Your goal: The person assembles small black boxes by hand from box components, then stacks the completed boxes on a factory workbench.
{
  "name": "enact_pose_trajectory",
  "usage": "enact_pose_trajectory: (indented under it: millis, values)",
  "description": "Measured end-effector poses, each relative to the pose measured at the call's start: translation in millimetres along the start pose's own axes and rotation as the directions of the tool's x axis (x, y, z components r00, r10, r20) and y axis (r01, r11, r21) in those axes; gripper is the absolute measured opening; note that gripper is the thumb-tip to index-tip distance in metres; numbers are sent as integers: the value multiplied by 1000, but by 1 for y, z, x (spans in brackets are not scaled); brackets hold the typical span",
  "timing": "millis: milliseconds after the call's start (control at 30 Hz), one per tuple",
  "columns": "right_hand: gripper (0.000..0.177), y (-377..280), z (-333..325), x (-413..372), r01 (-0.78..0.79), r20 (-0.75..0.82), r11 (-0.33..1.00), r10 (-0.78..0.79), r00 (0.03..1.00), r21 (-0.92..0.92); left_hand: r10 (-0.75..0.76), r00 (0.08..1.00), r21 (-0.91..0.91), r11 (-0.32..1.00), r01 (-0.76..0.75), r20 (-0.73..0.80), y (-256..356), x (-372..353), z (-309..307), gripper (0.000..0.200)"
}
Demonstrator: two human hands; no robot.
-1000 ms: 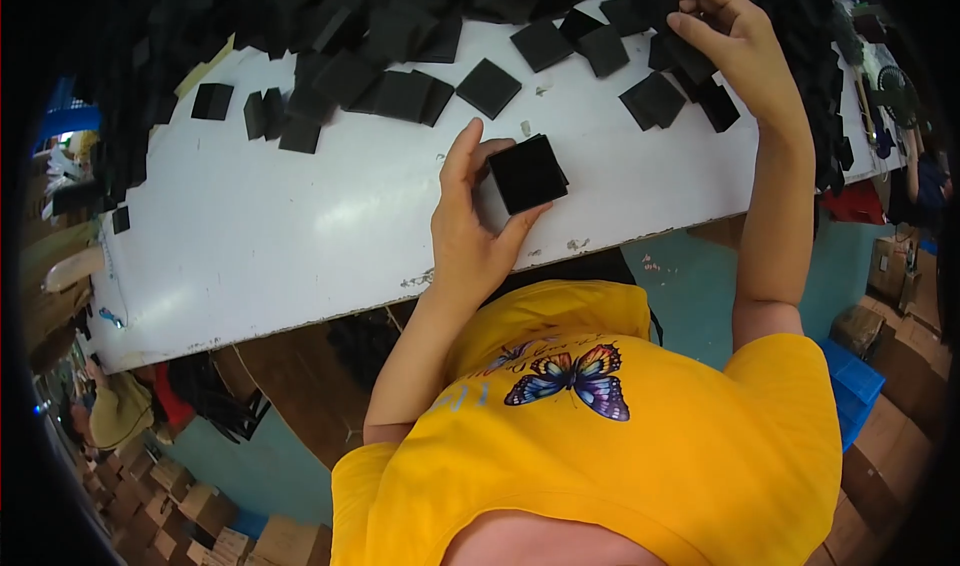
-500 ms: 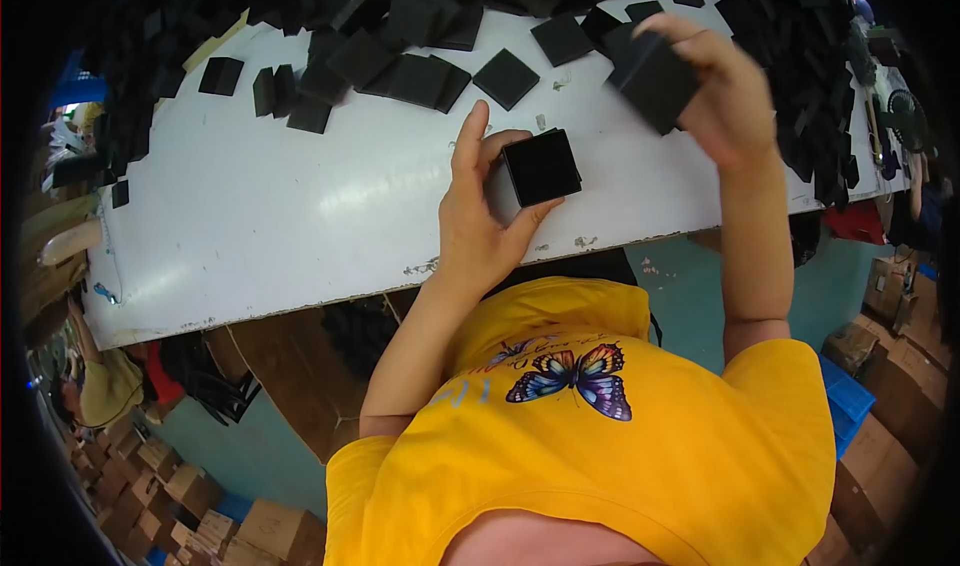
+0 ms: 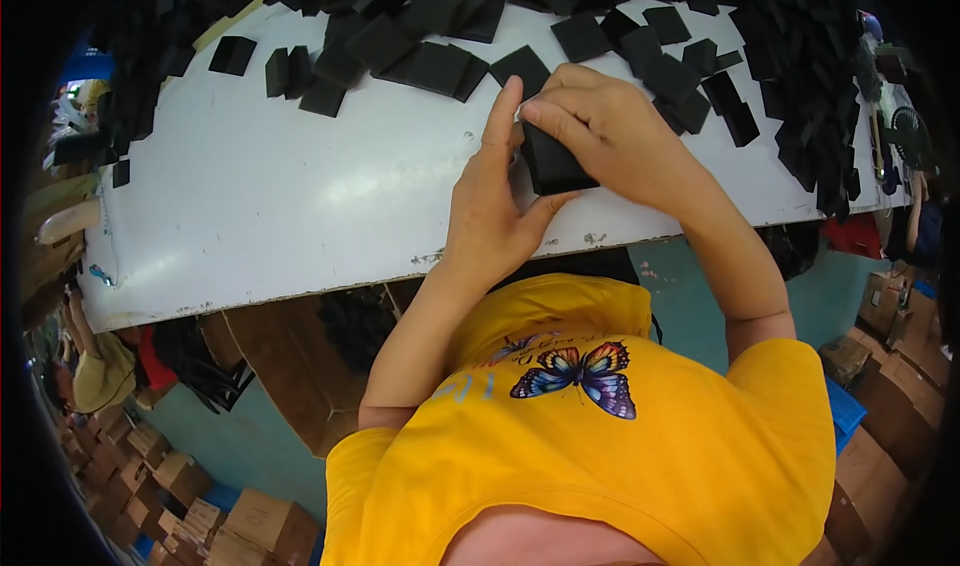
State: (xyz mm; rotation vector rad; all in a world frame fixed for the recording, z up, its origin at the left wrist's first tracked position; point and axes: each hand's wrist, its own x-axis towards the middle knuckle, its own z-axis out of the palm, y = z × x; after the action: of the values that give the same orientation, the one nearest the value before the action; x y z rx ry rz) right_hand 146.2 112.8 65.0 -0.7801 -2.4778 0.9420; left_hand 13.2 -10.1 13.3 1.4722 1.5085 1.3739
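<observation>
A black box [image 3: 556, 166] stands on the white table [image 3: 250, 206] near its front edge, between my two hands. My left hand [image 3: 497, 201] wraps the box's left side, thumb at the near edge and index finger pointing up. From the right, my right hand [image 3: 605, 131] bends over the top of the box, with thumb and fingers pinched together at its upper left corner. The right hand covers much of the box, and what its fingertips pinch is too small to make out.
Many black boxes [image 3: 380, 44] are heaped along the table's far side and down its right end. Cardboard boxes [image 3: 265, 526] stand on the floor at lower left and right. Part of another person [image 3: 100, 371] shows at far left.
My right hand has moved left and down from the pile side onto the box at my left hand. The black box it held at the right is no longer seen there.
</observation>
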Motion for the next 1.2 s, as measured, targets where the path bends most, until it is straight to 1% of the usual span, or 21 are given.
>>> enact_pose_trajectory:
  millis: [133, 167, 233, 267, 300, 333, 400, 433, 467, 500, 567, 633, 700, 733, 767, 867, 900, 967, 1067, 1133, 1200]
  values:
    - [14, -29, 12, -20, -16, -189, 986, -16, 982, -165, 15, 1000, -7, 1000, -15, 12, 0, 1, -3, 102]
    - [16, -31, 14, -25, -29, -171, 980, -5, 985, -196, 31, 999, -14, 999, -31, 4, 4, 3, -4, 98]
    - [21, -31, 21, -27, 15, -209, 948, -86, 974, -319, 29, 999, 23, 999, -29, 21, 10, 5, -9, 88]
    - [25, -30, 25, -28, 34, -228, 927, -127, 965, -375, 128, 992, 52, 991, -127, -20, 3, 8, -6, 88]
    - [31, -29, 27, -30, -9, -202, 941, -63, 977, -337, 130, 991, 74, 989, -130, 0, 3, 10, -8, 89]
    - [30, -29, 26, -29, -5, -187, 932, -68, 980, -363, 126, 992, 93, 988, -127, 22, 5, 7, -9, 90]
    - [28, -29, 24, -25, -2, -156, 909, -69, 985, -416, -55, 996, 9, 998, 54, 77, 7, 0, -13, 92]
    - [26, -27, 22, -26, -41, -118, 946, 3, 993, -320, -113, 990, -40, 992, 117, 88, 11, -2, -15, 91]
    - [25, -25, 23, -26, -32, -148, 955, -12, 989, -295, -167, 982, -90, 980, 176, 93, 14, -1, -17, 89]
    - [24, -23, 28, -29, -29, -178, 963, -20, 984, -268, -128, 992, -235, 964, 128, 16, 18, -1, -22, 87]
    - [24, -18, 35, -32, -17, -220, 975, -33, 975, -221, 121, 992, 91, 989, -118, -33, 16, 14, -59, 79]
    - [27, -14, 36, -34, 7, -232, 984, -48, 971, -176, 362, 924, 356, 885, -300, -122, 4, 49, -106, 43]
    - [32, -18, 31, -32, 3, -219, 987, -39, 975, -161, 411, 854, 488, 844, -223, -320, -9, 93, -141, 32]
    - [34, -20, 28, -33, -3, -214, 988, -30, 976, -151, 494, 812, 663, 724, -188, -310, -27, 117, -164, 35]
    - [39, -22, 23, -35, -17, -193, 996, -1, 981, -92, 521, 800, 758, 639, -134, -298, -37, 137, -181, 39]
    - [37, -25, 0, -37, 34, -350, 987, 24, 936, 158, 412, 904, 801, 576, -161, -115, -69, 180, -217, 41]
    - [34, -21, -9, -38, 56, -382, 993, -14, 924, 100, 318, 944, 773, 619, -139, -85, -81, 186, -222, 41]
    - [33, -16, -17, -39, -8, -412, 992, 58, 909, 123, 139, 990, 719, 689, -95, -3, -96, 202, -230, 42]
    - [31, -5, -23, -46, -114, -401, 978, 176, 899, 176, 6, 995, 719, 691, -74, 97, -93, 203, -216, 43]
    - [30, 3, -22, -49, -140, -399, 972, 205, 894, 187, 108, 993, 573, 811, -119, 52, -81, 193, -199, 41]
    - [27, 8, -23, -49, -135, -423, 971, 207, 882, 195, -43, 999, 494, 869, 33, 9, -55, 187, -198, 35]
